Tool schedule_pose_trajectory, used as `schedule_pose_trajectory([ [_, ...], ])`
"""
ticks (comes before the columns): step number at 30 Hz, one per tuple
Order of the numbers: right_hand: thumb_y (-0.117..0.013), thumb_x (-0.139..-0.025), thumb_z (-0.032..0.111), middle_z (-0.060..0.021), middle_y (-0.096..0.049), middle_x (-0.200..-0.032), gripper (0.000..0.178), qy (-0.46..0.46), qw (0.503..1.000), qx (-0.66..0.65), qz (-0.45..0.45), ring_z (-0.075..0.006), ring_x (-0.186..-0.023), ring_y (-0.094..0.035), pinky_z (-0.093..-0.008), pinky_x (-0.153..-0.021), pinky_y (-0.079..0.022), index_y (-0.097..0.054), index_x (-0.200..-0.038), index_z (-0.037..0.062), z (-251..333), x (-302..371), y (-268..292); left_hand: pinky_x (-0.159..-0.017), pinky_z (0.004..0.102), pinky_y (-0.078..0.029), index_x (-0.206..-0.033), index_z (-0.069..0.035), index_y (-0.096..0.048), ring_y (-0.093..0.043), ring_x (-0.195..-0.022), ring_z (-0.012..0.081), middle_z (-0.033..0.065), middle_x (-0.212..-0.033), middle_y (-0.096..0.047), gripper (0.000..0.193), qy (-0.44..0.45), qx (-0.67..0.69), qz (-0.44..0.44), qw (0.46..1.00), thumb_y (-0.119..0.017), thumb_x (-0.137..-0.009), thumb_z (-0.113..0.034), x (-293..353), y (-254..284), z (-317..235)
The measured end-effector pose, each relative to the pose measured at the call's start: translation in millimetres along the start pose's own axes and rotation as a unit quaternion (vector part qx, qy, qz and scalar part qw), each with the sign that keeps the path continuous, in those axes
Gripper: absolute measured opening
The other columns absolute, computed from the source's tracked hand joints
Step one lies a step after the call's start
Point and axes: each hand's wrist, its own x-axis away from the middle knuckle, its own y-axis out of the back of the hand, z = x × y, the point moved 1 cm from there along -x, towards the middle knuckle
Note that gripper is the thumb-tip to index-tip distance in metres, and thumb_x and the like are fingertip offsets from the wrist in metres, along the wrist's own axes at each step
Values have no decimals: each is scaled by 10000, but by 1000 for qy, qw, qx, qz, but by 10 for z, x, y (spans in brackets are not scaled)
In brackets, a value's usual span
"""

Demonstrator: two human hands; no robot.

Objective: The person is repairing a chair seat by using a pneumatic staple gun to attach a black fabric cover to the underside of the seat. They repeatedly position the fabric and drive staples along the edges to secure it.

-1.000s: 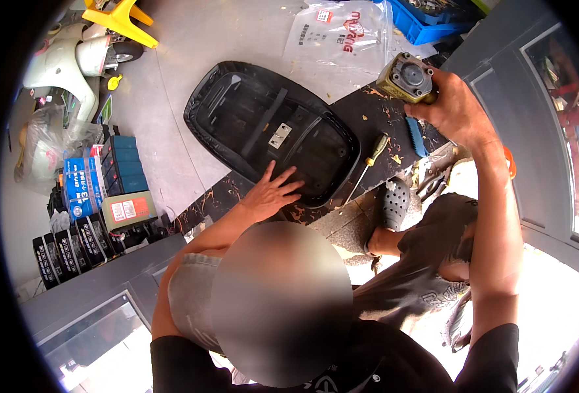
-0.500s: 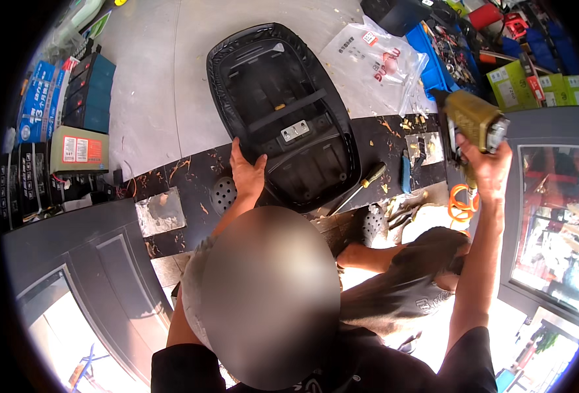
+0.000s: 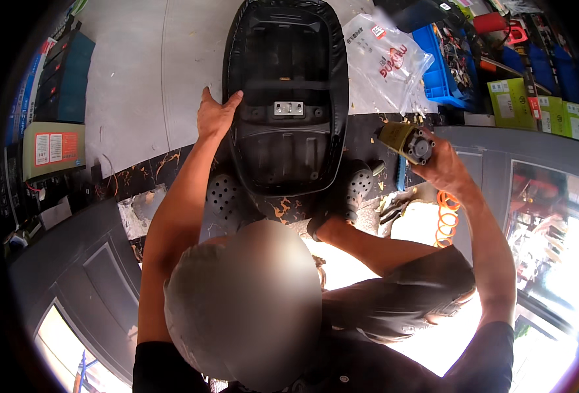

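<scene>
A black vehicle seat (image 3: pixel 283 147) lies underside up in front of me, its black cover wrapped over the rim. A metal bracket (image 3: pixel 289 109) and a dark strap cross its middle. My left hand (image 3: pixel 216 118) is at the seat's left edge, thumb against the rim and fingers apart; part of the fingers is hard to make out. To the right of the seat, my right hand (image 3: pixel 445 164) grips a gold-coloured air staple gun (image 3: pixel 404 141), held above the ground with its nose toward the seat.
An orange coiled hose (image 3: pixel 446 217) hangs below the right hand. A clear plastic bag (image 3: pixel 384 62) and a blue bin (image 3: pixel 437 72) of small parts lie at the far right. Batteries and boxes (image 3: pixel 55 149) stand on the left. My grey clogs (image 3: pixel 357 187) flank the seat's near end.
The seat has turned straighter and shifted away from me. My right hand has brought the staple gun left, closer to the seat. My left hand has moved slightly left and farther forward.
</scene>
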Motion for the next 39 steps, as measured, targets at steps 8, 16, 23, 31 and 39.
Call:
schedule_pose_trajectory([
  [8,-759,-753,-15,-197,-709,-1128,647,-10,983,-181,1,-288,-1056,-701,-349,-895,-549,-535,-1356,42,-632,-369,-523,-838,413,-515,-1023,28,-689,-663,-939,362,204,-984,-697,495,-204,-79,262,940,-706,-864,-441,-506,-195,-1430],
  [16,-714,-759,-33,-229,-705,-1103,569,-81,929,-345,-109,-305,-1055,-701,-351,-885,-543,-569,-1309,-5,-1084,-510,-946,-809,313,-455,-936,-30,-678,-649,-782,128,55,-911,-685,486,46,-27,476,878,-758,-850,-502,-399,-1155,-1654],
  [23,-687,-716,7,-208,-686,-1089,581,-61,967,-229,-93,-409,-968,-668,-422,-819,-546,-594,-1289,30,-1339,-801,-999,-594,294,-478,-835,-17,-605,-668,-657,151,86,-800,-693,400,71,-116,497,857,-760,-884,-383,-400,-1343,-1642],
  [31,-731,-706,14,-147,-600,-1146,752,-133,977,-61,-155,-391,-865,-674,-464,-748,-560,-506,-1409,159,-1401,-1079,-1228,-721,314,-519,-1014,15,-678,-631,-802,164,76,-915,-671,677,125,-5,350,928,-720,-816,-631,-876,-1456,-1694],
  [39,-680,-682,8,-162,-484,-1305,818,-97,965,72,-231,-336,-898,-646,-429,-787,-556,-502,-1441,256,-1769,-1128,-1560,-618,354,-465,-790,-64,-615,-539,-656,134,-13,-707,-564,387,139,232,143,952,-747,-891,-413,-1101,-1696,-2258],
])
